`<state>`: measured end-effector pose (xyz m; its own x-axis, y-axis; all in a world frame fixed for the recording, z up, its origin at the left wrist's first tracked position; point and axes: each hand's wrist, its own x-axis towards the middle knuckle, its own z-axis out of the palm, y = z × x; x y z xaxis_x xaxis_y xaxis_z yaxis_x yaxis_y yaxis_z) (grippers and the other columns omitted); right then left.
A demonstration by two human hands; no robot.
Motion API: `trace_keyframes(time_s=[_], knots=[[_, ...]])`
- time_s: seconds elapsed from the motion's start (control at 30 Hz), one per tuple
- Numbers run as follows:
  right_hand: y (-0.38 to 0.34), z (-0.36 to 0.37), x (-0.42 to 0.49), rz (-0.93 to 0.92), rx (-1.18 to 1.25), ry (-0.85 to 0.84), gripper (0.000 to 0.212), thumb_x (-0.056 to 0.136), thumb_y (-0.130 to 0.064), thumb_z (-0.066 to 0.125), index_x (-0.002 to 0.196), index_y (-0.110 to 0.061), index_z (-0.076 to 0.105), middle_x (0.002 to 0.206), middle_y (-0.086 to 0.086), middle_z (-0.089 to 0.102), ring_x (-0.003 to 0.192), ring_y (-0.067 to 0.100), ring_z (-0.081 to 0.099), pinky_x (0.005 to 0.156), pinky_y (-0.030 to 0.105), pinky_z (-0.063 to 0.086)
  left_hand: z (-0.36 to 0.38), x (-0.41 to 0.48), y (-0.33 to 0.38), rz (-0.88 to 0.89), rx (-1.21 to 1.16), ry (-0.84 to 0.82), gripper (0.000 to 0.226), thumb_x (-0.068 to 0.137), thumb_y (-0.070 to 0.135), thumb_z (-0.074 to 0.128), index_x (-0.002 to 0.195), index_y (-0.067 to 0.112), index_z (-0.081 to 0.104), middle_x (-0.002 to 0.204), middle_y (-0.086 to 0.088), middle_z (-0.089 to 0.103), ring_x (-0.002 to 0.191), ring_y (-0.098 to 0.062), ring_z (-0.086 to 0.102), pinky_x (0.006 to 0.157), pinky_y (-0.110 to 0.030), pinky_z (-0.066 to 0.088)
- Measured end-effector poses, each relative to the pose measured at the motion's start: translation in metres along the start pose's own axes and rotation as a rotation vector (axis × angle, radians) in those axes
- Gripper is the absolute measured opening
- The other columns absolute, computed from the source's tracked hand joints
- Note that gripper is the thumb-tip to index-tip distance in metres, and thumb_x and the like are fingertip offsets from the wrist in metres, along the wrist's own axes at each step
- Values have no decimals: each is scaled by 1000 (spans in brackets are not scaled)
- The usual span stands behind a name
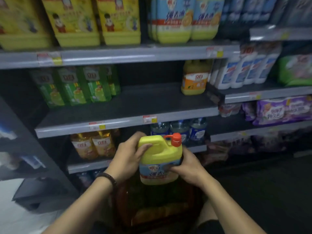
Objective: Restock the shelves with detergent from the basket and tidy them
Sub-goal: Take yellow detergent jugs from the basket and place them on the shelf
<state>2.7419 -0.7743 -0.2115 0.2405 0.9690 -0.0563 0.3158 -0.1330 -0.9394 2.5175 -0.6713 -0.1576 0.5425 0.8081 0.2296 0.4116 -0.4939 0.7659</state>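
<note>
I hold a yellow detergent jug [160,156] with a red pump cap and a blue label upright in front of the shelves, above the dark red basket [152,215]. My left hand [128,156] grips its handle side, thumb on the top. My right hand [185,166] grips the jug's right side and label. The middle shelf [135,105] has a wide bare stretch between green bottles [76,86] on the left and one yellow-orange jug [195,78] on the right.
The top shelf carries yellow jugs [74,22] and blue-labelled jugs [182,19]. Amber bottles [94,144] and clear blue bottles [179,130] stand on the lower shelf. White bottles [244,71] and purple packs [283,110] fill the right-hand unit. A dark box [43,193] lies on the floor, left.
</note>
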Motion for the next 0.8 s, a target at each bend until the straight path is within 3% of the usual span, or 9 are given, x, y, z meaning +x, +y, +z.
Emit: trace_keyframes(time_s=[0.07,0.2,0.3,0.43,0.5,0.63,0.8], knots=[[-28,-22,4,-69,57,57,70,69,-28,99,128,-40,63,122,-12,76,116,7,71,96,35,61,-17,20,35,57,-63,38,25,94,56,61,111,39,60,100,13,70,91,1,67,69,-23,57],[-93,-74,17,-206,111,137,72,67,-48,98,128,-29,65,123,1,77,113,22,75,92,51,63,-35,59,78,19,-305,-4,55,81,57,79,127,38,56,120,12,72,106,-5,73,81,-31,65],[-137,-118,30,-257,121,145,62,77,-35,92,129,-20,63,121,5,78,111,25,77,88,50,65,-34,88,95,9,-395,-151,72,73,38,96,134,29,58,127,2,75,113,-16,75,93,-47,64],[-191,-163,59,-304,84,191,57,77,-40,87,127,-25,64,115,1,80,103,24,79,85,51,65,-41,137,139,119,-518,-140,57,85,11,86,135,14,60,127,-5,76,116,-24,75,94,-47,63],[-215,-184,76,-318,103,229,58,79,-42,85,129,-22,63,115,5,80,102,26,80,83,52,66,-47,168,167,148,-547,-142,52,89,10,82,135,15,60,127,-5,76,115,-21,75,92,-43,64],[-257,-231,105,-330,134,311,47,88,-37,80,126,-17,61,112,7,80,94,21,81,71,37,67,-53,233,217,150,-574,-147,50,89,17,83,132,23,59,123,-1,78,110,-19,77,93,-50,64],[-295,-289,149,-357,60,402,50,88,-46,80,124,-15,62,109,6,81,94,23,81,80,46,67,-47,307,264,120,-592,-130,47,89,23,84,128,26,60,115,-3,80,101,-24,80,90,-56,64]])
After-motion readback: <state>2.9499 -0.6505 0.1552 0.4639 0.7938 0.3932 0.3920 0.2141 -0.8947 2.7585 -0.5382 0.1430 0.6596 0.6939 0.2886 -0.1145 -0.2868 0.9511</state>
